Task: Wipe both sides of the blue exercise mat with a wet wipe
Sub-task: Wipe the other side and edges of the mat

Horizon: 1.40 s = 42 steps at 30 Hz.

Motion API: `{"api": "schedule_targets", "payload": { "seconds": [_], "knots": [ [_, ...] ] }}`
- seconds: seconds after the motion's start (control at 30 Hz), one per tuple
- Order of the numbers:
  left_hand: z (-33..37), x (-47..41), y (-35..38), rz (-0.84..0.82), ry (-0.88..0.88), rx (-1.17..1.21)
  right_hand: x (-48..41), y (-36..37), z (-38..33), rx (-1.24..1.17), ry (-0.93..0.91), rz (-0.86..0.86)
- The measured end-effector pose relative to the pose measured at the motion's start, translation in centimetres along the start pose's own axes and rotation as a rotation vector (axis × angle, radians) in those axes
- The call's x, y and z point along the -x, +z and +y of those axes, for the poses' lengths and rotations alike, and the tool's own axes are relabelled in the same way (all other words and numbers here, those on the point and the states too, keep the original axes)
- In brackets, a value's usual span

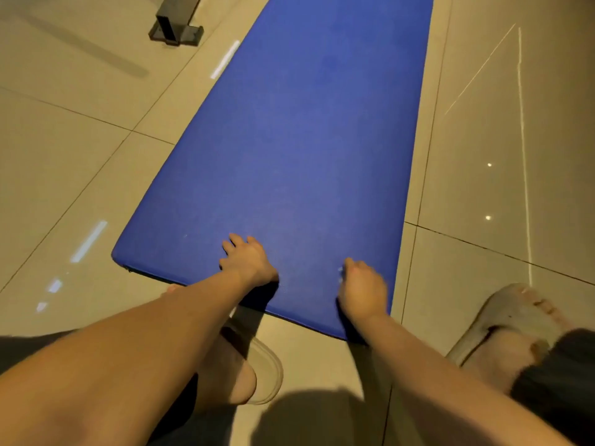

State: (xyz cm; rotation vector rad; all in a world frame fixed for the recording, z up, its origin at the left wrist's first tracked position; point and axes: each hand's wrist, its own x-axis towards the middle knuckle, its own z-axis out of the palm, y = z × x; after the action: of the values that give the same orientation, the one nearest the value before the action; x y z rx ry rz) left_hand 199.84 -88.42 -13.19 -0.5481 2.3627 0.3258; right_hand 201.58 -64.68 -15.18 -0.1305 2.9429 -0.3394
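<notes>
The blue exercise mat (pixel 299 140) lies flat on the tiled floor and runs away from me. My left hand (pixel 246 260) rests on the mat near its front edge, fingers spread and slightly bent. My right hand (pixel 362 289) is on the mat to the right of it, fingers curled around a small pale wet wipe (pixel 340 274), of which only a sliver shows at the fingertips. Most of the wipe is hidden inside the hand.
My feet in pale slippers (pixel 502 320) sit on the beige tiles (pixel 80 162) at either side of the mat's front end. A dark metal furniture foot (pixel 175 27) stands on the floor at the far left of the mat.
</notes>
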Motion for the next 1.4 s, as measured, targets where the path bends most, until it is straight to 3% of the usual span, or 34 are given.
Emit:
{"api": "schedule_targets", "payload": {
  "seconds": [0.13,0.37,0.63,0.87,0.97,1.23,1.4],
  "knots": [
    [4.2,2.0,2.7,-0.096,-0.088,-0.011,3.2,1.1,-3.8,-0.046,-0.297,-0.169],
    [6.0,1.8,4.1,-0.014,-0.191,-0.104,-3.2,-0.7,8.6,-0.070,0.075,0.090],
    [7.0,2.0,3.7,-0.023,-0.259,-0.128,-13.8,-2.7,11.4,-0.222,0.205,0.052],
    [7.0,1.8,4.0,-0.006,-0.256,-0.139,-4.1,-0.6,10.0,-0.263,0.172,0.166],
    [6.9,1.8,4.1,-0.009,-0.251,-0.134,0.1,0.1,9.2,-0.278,0.163,0.115],
    [7.1,1.7,4.0,-0.014,-0.252,-0.111,-11.0,-2.2,11.0,-0.409,0.351,0.147],
    [6.9,1.5,4.4,-0.009,-0.242,-0.115,-6.5,-0.9,10.2,-0.451,0.400,0.182]
  ]
}}
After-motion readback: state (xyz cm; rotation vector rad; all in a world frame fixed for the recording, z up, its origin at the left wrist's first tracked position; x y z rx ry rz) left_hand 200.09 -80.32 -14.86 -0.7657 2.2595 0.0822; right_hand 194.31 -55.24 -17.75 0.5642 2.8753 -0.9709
